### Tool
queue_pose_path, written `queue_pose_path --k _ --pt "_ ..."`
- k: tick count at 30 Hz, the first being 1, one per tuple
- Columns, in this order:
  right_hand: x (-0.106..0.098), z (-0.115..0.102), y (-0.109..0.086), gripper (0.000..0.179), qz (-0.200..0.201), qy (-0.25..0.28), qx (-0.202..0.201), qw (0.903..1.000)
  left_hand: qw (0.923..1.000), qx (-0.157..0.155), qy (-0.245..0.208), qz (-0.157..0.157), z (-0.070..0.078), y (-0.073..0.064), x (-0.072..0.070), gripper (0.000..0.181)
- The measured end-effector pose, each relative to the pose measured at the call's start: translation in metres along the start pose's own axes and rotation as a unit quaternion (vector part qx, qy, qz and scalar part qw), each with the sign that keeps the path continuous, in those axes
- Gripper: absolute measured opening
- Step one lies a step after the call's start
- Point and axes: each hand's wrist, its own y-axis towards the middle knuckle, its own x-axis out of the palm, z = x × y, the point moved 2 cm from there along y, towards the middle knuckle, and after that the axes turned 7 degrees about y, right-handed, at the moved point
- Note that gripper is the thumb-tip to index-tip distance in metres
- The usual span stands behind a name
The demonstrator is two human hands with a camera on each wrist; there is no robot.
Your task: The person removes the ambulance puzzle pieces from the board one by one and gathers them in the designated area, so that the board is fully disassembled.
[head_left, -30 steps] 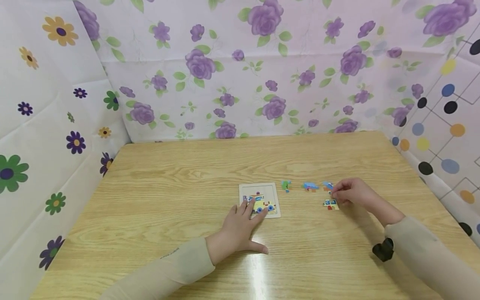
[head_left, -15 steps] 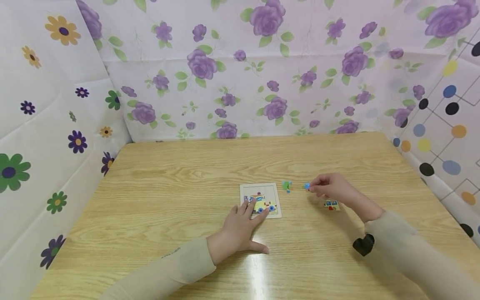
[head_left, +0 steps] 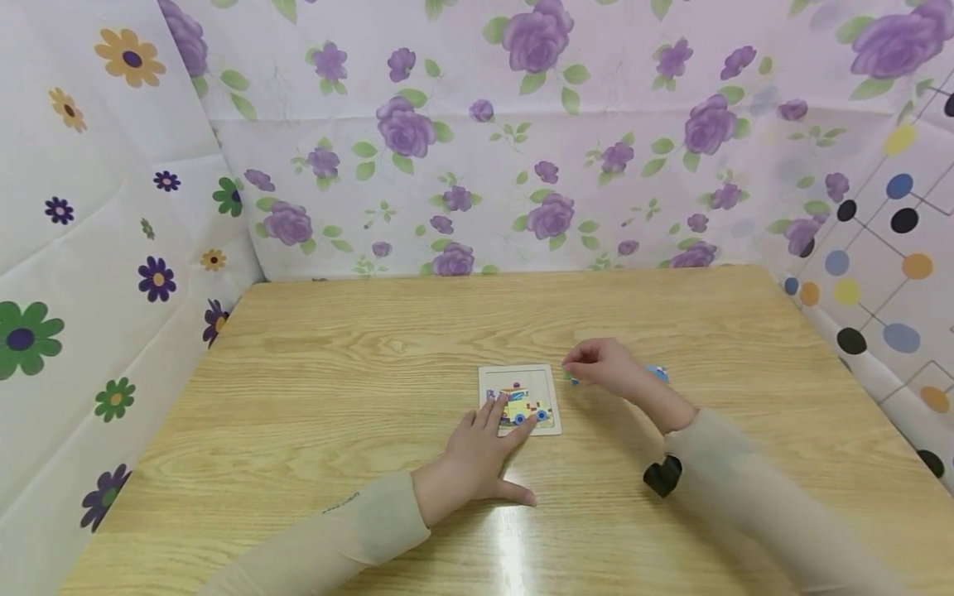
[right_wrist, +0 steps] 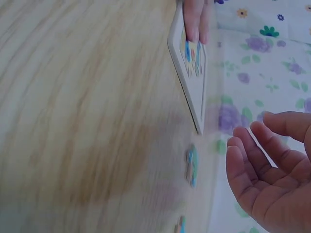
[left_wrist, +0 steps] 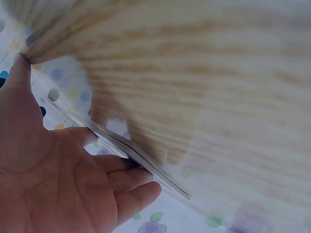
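Observation:
My left hand [head_left: 477, 459] lies with spread, straight fingers on a small square puzzle board [head_left: 555, 397] with a pale frame. Inside it, a yellow vehicle picture [head_left: 519, 408] is partly covered by the fingertips. In the left wrist view, the fingers reach the board's edge. My right hand [head_left: 609, 366] hangs over a green-and-blue puzzle piece [right_wrist: 192, 167] just right of the board. The right wrist view shows its thumb and loosely bent fingers apart, with nothing between them. Past the right wrist, a blue puzzle piece [head_left: 658, 372] shows in part.
The wood-grain table [head_left: 335, 372] extends around the board. A purple-flowered cloth [head_left: 477, 165] hangs behind its far edge. Patterned cloths also stand at the left and right sides. The right forearm covers part of the table where another piece lay.
My right hand has moved left from the far-right pieces, past the middle blue piece, to the green piece near the board. My left hand stays on the board.

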Motion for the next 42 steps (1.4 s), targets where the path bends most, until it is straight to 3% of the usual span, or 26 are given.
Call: queue_pose_path --k 6,13,18,27,35,42 --pt "0.022 -0.005 0.011 0.018 -0.010 -0.020 -0.021 0.9995 1.0000 -0.001 -0.001 -0.007 0.000 -0.002 -0.003 0.103" --pt "0.042 -0.003 0.019 0.018 -0.024 -0.041 -0.017 0.9987 1.0000 0.002 0.003 0.000 0.001 -0.003 -0.004 0.101" --pt "0.050 -0.007 0.017 0.021 -0.035 -0.054 -0.018 0.9978 1.0000 0.008 0.003 0.000 0.001 -0.003 -0.006 0.101" --pt "0.058 -0.018 0.014 0.022 -0.063 -0.065 -0.055 0.9944 1.0000 0.007 0.001 0.003 0.001 -0.005 -0.008 0.100" --pt "0.060 -0.017 0.019 0.021 -0.052 -0.073 -0.029 0.9956 0.9998 0.003 0.017 0.006 0.000 -0.004 -0.007 0.100" --pt "0.061 -0.017 0.023 0.017 -0.036 -0.049 0.003 0.9982 0.9999 0.003 0.010 -0.004 0.001 -0.004 -0.008 0.100"
